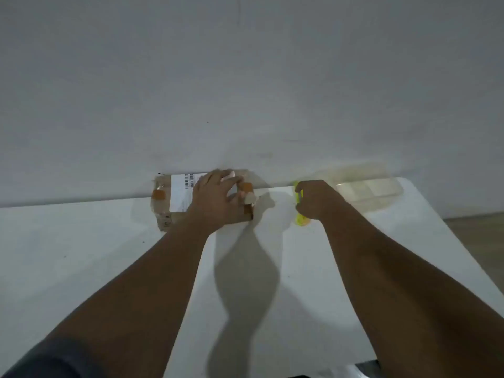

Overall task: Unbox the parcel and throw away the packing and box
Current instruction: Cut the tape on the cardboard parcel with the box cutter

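Note:
A small cardboard parcel point(166, 203) wrapped in clear tape, with a white barcode label and orange patches, lies at the far edge of the white table point(81, 255) against the wall. My left hand point(218, 200) rests on top of its right half, fingers spread and pressing down. My right hand point(316, 200) is to the right of the parcel, closed around a yellow-green cutter point(300, 218) whose ends stick out above and below the fist. The cutter's tip touches the table, apart from the parcel.
A clear plastic compartment tray point(368, 189) sits at the back right corner of the table. The grey wall stands right behind the table. Wooden floor point(480, 241) shows past the table's right edge.

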